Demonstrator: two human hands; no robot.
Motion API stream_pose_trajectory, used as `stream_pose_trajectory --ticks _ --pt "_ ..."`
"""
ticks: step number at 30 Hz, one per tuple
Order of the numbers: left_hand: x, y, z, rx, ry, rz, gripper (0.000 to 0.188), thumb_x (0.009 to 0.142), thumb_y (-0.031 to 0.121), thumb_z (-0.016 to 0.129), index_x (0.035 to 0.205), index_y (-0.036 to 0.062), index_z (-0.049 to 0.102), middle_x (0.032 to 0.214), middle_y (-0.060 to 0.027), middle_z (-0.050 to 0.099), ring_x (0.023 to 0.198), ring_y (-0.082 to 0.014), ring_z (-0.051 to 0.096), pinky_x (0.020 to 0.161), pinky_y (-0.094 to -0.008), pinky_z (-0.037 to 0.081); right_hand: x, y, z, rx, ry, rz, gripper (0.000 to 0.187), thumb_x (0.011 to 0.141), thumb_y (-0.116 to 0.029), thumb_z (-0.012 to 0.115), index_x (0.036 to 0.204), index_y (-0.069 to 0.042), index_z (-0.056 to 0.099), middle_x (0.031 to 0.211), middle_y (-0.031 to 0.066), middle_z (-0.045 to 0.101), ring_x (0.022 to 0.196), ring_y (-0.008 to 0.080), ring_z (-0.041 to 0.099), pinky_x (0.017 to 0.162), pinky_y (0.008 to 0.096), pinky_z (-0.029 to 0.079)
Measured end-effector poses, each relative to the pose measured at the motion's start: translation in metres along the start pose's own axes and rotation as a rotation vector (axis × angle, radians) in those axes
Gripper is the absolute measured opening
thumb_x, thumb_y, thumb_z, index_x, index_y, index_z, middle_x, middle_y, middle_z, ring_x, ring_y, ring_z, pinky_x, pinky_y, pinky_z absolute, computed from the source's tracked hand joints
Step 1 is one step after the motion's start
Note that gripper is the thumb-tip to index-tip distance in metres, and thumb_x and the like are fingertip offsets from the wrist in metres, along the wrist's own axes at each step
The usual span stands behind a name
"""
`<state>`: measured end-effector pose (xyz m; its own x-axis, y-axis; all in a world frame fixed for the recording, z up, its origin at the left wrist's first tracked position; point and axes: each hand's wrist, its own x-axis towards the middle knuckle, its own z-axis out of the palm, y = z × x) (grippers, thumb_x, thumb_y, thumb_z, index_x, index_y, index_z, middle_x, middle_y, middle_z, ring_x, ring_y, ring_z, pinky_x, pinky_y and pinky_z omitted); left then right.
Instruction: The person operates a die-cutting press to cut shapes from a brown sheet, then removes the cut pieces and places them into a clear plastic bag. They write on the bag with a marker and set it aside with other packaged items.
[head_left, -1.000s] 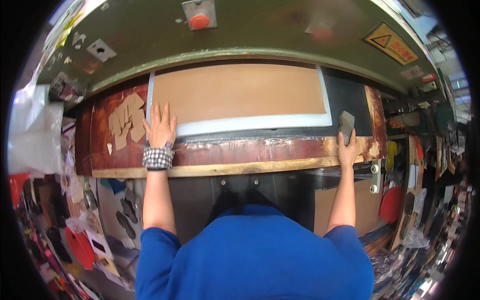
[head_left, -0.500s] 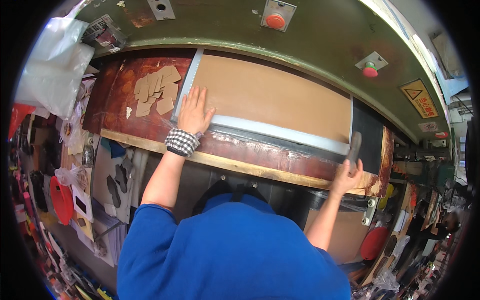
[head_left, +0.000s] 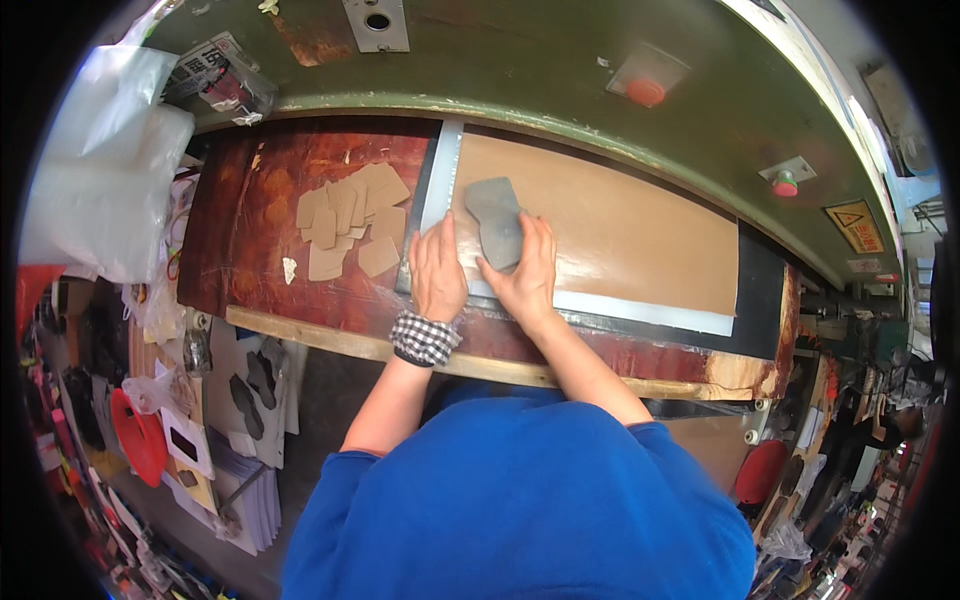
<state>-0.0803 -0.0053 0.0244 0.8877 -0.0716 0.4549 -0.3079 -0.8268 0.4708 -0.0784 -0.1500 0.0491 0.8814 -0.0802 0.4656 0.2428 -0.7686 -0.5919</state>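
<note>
A grey, sole-shaped piece [head_left: 497, 222] lies over the left part of a brown sheet [head_left: 620, 230]. My right hand [head_left: 530, 275] grips its near right end, thumb on the near side and fingers along the right edge. Flat at the sheet's left edge rests my left hand [head_left: 438, 270], fingers stretched out over the whitish border [head_left: 440, 185] and holding nothing. A checked band [head_left: 425, 338] circles my left wrist. Whitish layers show beneath the brown sheet along its left and near edges.
Several tan cut pieces [head_left: 350, 205] are heaped on the red-brown board [head_left: 240, 220] at left. A green machine beam [head_left: 520, 80] spans the far side, bearing a red button [head_left: 645, 92] and a green-and-red one [head_left: 785, 185]. A wooden strip [head_left: 300, 332] edges the board's near side.
My right hand has brought the grey piece from the sheet's right end to its left part, laying it flat. My left hand stays at the left edge. The view has shifted left.
</note>
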Motion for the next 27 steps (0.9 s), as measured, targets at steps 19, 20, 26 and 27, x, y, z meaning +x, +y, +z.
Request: stream_pose_trajectory --ticks 19,20,26,27 --pt "0.030 0.000 0.012 -0.114 -0.118 -0.083 0.018 0.085 0.007 0.066 0.103 0.0040 0.066 0.075 -0.0097 0.059 0.074 -0.0286 0.055 0.071 -0.0414 0.046 0.174 0.202 -0.196 -0.369 0.579 0.208 0.105 0.094 -0.050 0.054 0.145 0.014 -0.012 0.146 0.0441 -0.010 0.139 0.0556 0.005 0.115 0.0535 0.015" --pt "0.039 -0.002 0.022 -0.103 -0.071 -0.027 0.014 0.085 0.009 0.066 0.098 0.0045 0.068 0.072 -0.0089 0.060 0.069 -0.0280 0.056 0.067 -0.0407 0.047 0.176 0.202 -0.193 -0.360 0.615 0.215 0.106 0.094 -0.050 0.054 0.145 0.014 -0.013 0.146 0.0436 -0.010 0.140 0.0553 0.005 0.116 0.0533 0.014" --pt "0.080 -0.021 0.050 -0.116 -0.111 -0.108 0.007 0.085 0.011 0.066 0.089 0.0056 0.068 0.065 -0.0103 0.062 0.061 -0.0288 0.060 0.057 -0.0403 0.048 0.156 0.206 -0.182 -0.372 0.559 0.243 0.104 0.094 -0.049 0.055 0.146 0.012 -0.011 0.151 0.0386 -0.009 0.143 0.0510 0.004 0.117 0.0500 0.013" --pt "0.081 -0.022 0.050 -0.110 -0.084 -0.106 0.006 0.085 0.012 0.067 0.087 0.0064 0.069 0.065 -0.0103 0.062 0.061 -0.0288 0.060 0.057 -0.0404 0.049 0.150 0.207 -0.183 -0.342 0.575 0.187 0.099 0.094 -0.045 0.055 0.147 0.012 -0.006 0.153 0.0367 -0.003 0.144 0.0486 0.006 0.118 0.0488 0.012"
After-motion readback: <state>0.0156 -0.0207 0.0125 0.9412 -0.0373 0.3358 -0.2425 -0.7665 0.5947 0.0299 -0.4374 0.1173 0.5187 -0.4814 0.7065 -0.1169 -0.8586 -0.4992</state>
